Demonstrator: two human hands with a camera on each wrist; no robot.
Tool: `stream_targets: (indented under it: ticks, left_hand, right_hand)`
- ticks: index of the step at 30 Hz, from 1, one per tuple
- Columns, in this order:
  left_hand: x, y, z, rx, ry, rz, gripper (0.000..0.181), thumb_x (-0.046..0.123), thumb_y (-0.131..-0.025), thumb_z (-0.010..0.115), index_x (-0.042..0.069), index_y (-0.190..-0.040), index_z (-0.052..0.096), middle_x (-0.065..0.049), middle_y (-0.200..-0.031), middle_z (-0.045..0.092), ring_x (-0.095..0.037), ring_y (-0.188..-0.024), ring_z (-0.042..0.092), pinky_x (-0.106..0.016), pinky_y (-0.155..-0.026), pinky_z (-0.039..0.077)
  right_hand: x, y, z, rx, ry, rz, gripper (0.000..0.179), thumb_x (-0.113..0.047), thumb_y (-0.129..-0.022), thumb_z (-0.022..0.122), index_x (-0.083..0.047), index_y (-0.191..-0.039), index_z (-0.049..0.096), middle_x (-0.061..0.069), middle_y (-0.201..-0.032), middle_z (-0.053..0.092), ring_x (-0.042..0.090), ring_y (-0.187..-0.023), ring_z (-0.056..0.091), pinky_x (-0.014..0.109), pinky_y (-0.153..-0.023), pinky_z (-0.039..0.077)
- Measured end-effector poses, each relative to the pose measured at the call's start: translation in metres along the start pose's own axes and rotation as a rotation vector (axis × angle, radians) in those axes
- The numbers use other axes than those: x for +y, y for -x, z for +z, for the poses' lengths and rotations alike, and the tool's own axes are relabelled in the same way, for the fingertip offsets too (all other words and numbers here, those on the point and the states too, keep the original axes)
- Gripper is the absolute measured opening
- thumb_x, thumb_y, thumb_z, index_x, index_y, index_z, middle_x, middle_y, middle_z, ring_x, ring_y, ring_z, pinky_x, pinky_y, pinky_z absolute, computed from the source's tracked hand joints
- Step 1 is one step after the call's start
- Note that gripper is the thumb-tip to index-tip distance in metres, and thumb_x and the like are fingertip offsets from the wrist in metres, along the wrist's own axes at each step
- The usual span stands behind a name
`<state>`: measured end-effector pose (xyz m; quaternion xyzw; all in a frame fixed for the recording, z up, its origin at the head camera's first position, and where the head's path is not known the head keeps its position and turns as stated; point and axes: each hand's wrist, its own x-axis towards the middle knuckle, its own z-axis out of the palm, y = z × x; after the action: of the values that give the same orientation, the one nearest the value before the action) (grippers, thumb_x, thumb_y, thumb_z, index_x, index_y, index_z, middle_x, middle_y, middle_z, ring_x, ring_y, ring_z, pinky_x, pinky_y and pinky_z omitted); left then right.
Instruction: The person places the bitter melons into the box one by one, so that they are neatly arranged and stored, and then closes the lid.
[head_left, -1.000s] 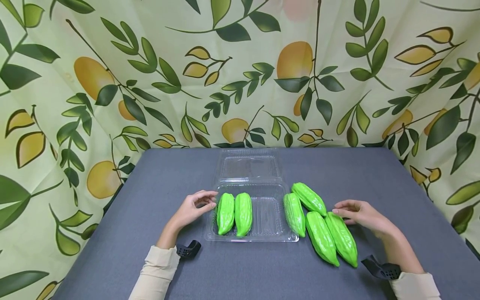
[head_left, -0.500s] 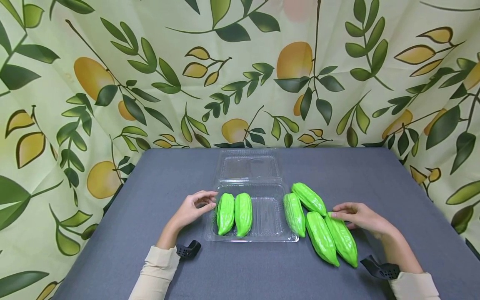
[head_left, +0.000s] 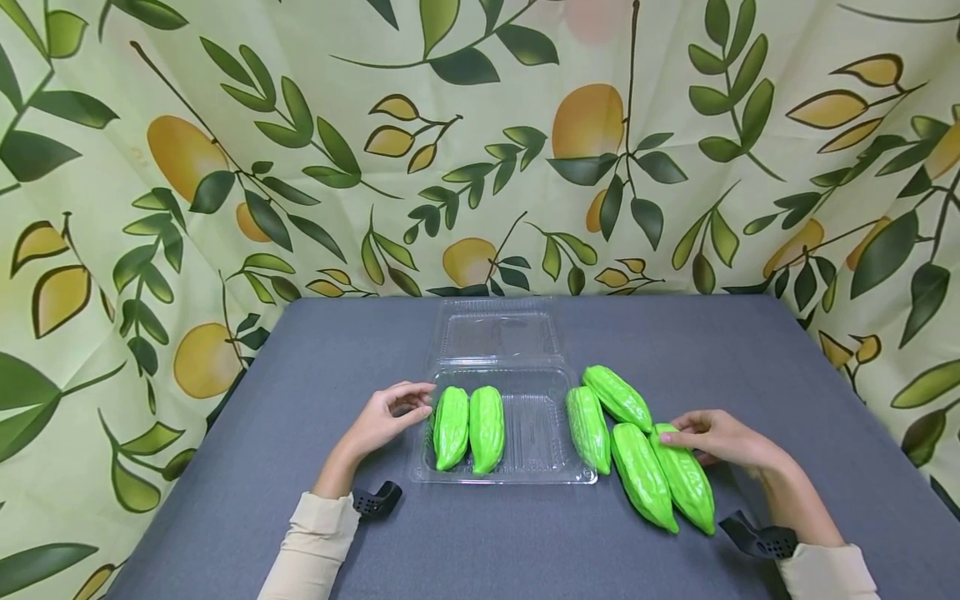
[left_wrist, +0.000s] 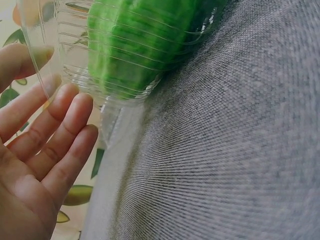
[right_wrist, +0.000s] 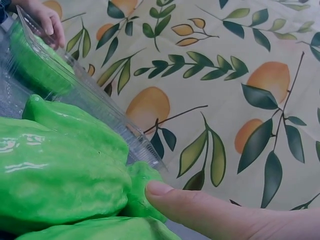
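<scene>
My left hand (head_left: 390,414) rests with its fingertips right at the left rim of a clear plastic clamshell container (head_left: 536,425), its fingers loosely bent, as the left wrist view also shows. Two bright green, ridged bitter melons lie side by side inside, the left one (head_left: 452,427) nearest this hand. My right hand (head_left: 716,435) reaches over the upper end of the rightmost bitter melon (head_left: 684,483), thumb above it and the fingers partly hidden behind. In the right wrist view the thumb (right_wrist: 200,202) overlaps the tip of a melon.
Several more bitter melons cluster right of the container: one (head_left: 588,429) overlaps its right rim, another (head_left: 617,396) lies behind, one (head_left: 643,479) in front. The container's lid (head_left: 498,329) lies folded back. A leaf-print cloth (head_left: 480,167) hangs behind the grey table (head_left: 322,333).
My right hand has shifted slightly down, bringing the thumb over the end of the rightmost bitter melon. The left hand and the melons have stayed put.
</scene>
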<state>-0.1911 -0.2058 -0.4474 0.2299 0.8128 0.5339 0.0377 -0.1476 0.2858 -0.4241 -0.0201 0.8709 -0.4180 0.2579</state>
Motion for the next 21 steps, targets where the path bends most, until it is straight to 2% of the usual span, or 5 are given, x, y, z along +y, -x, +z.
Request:
stream_targets:
  ticks: [11,21]
  left_hand:
    - [-0.0010,-0.0001,-0.0005,0.001,-0.008,0.005,0.035,0.005,-0.090,0.064,-0.008,-0.123,0.059,-0.027,-0.112,0.063,0.005,-0.089,0.058,-0.017,-0.085,0.053]
    - [0.0003,0.0002,0.0003,0.002,-0.009,0.010,0.035,0.004,-0.090,0.064,-0.008,-0.122,0.060,-0.027,-0.111,0.063,0.006,-0.089,0.058,-0.017,-0.085,0.053]
  right_hand:
    - [-0.0023,-0.0024,0.0005,0.027,0.037,-0.001,0.062,-0.036,-0.092,0.064,0.014,-0.126,0.051,0.016,-0.110,0.065,0.012,-0.091,0.060,0.031,-0.074,0.056]
    - [-0.0025,-0.0006,0.0007,0.024,0.007,0.016,0.060,-0.035,-0.091,0.064,0.013,-0.126,0.052,0.015,-0.110,0.065,0.014,-0.091,0.060,0.032,-0.075,0.055]
